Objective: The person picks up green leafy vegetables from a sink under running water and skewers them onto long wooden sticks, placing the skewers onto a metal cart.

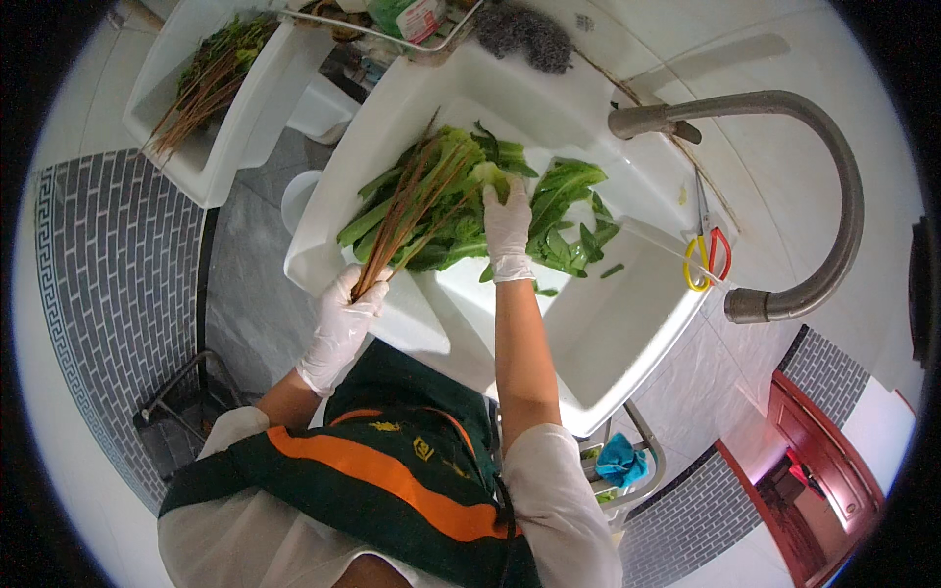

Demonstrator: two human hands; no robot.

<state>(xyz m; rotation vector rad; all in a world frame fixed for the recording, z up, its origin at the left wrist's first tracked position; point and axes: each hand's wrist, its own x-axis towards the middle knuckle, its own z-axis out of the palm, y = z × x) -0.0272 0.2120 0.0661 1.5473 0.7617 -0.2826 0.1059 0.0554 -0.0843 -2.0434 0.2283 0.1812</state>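
Both hands wear thin white gloves. My left hand (341,321), at the sink's near left rim, is closed round the lower ends of a bunch of thin reddish-brown stems (400,218). The stems slant up and away over the leaves. My right hand (507,227) is over the middle of the white sink (627,367), its fingers closed on the pale end of a leafy green vegetable (487,176); the fingertips are partly hidden. Long loose green leaves (564,196) lie around it in the basin, some reaching to the right.
A grey curved faucet (848,186) arches over the right side. Scissors (708,257) with red and yellow handles lie on the right rim. At the far left, a white basin (186,167) holds more stemmed greens (221,73). A dark scouring mesh (524,37) sits at the back. A blue cloth (621,461) hangs below right.
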